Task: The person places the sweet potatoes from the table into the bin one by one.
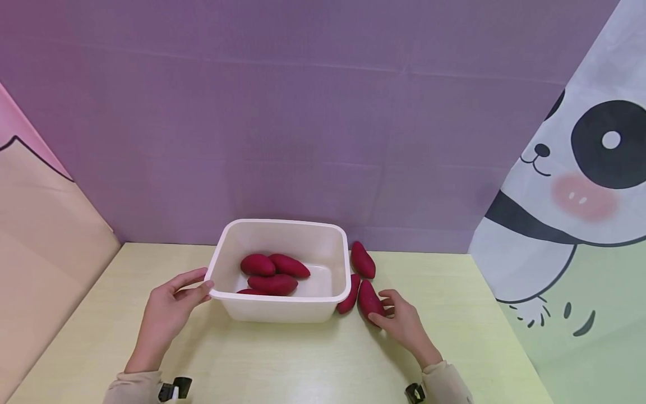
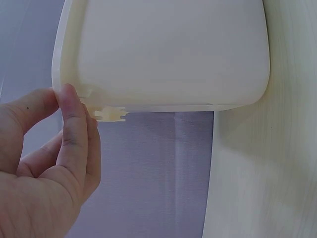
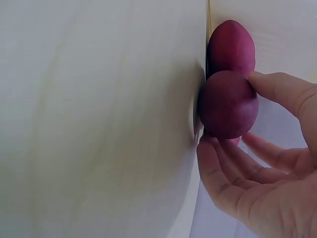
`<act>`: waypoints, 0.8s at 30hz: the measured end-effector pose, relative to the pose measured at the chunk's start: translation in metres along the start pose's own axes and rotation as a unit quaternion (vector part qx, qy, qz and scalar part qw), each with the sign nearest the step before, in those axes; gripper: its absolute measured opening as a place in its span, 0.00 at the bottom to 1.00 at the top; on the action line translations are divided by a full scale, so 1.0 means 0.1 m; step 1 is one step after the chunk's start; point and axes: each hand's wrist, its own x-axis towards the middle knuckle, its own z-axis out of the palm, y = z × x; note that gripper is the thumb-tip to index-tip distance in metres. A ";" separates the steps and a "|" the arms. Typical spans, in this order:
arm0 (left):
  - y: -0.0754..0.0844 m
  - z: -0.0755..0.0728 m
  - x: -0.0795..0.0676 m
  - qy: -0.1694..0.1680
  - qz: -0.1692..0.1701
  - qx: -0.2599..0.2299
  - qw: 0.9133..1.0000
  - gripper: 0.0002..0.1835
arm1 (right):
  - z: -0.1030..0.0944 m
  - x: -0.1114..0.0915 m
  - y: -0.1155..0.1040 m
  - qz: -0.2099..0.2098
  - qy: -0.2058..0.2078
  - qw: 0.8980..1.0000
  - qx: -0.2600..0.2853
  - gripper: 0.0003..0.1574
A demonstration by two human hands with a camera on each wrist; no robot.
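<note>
Head cam is looking forward and down from the near side of the table (image 1: 282,365), wide, facing the far edge. Left wrist cam is sitting close, rolled sideways, facing the tub (image 1: 280,311), sharing it and the left hand (image 1: 170,311) with head. Right wrist cam, also close and sideways, is sharing the right hand (image 1: 404,322) and gripped sweet potato (image 1: 369,302).

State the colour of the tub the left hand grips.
White; the tub shows best in the head view.
</note>
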 end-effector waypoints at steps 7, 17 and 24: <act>0.01 0.01 0.00 0.002 0.006 -0.004 1.000 0.25 | 0.01 0.00 0.02 0.012 -0.002 1.000 -0.002 0.30; 0.01 0.00 0.00 0.000 0.007 -0.005 1.000 0.24 | -0.05 0.01 -0.02 0.027 0.000 1.000 -0.009 0.28; 0.01 0.00 0.00 -0.001 0.003 0.001 1.000 0.25 | -0.18 0.05 -0.09 0.031 0.010 0.999 0.011 0.28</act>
